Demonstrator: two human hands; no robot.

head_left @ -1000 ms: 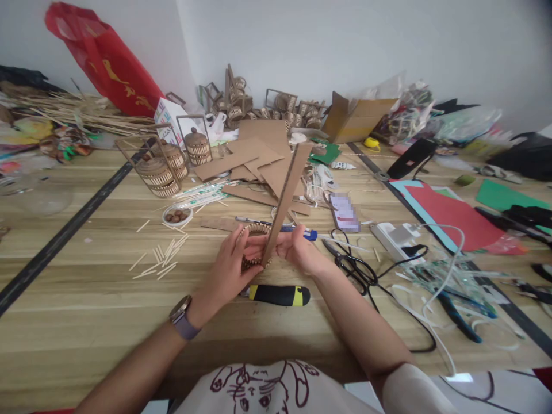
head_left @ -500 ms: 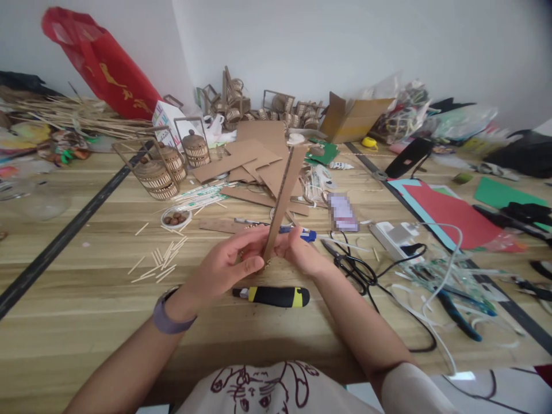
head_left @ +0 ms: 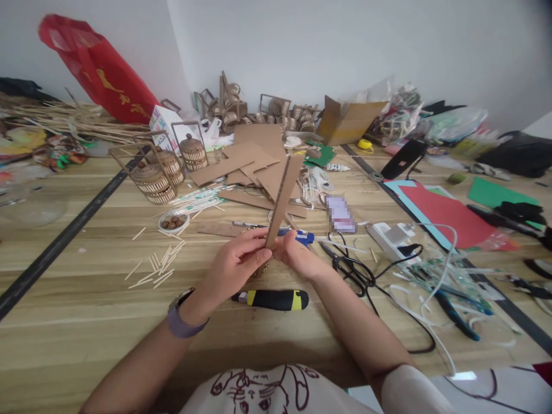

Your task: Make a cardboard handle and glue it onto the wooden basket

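Observation:
A long brown cardboard strip [head_left: 284,198] stands up at a slant between my hands, its lower end at my fingers. My left hand [head_left: 235,264] is closed on the strip, thumb on the near face. My right hand [head_left: 297,253] is curled against the strip's lower right side, its fingertips touching near the bottom end. Behind my left fingers a small curved piece with a beaded-looking edge shows in part. A black and yellow utility knife [head_left: 276,299] lies on the table just below my hands.
Short sticks [head_left: 161,261] and a bowl of brown balls [head_left: 173,221] lie to the left, near small woven baskets [head_left: 153,181]. Cardboard sheets [head_left: 259,135] are behind. Rightward are black scissors [head_left: 353,273], a phone [head_left: 340,214], a power strip [head_left: 390,244] and pliers [head_left: 455,313].
My left hand has shifted slightly right and up, its thumb now on the strip. The strip's top end has dipped a little. The view has moved slightly.

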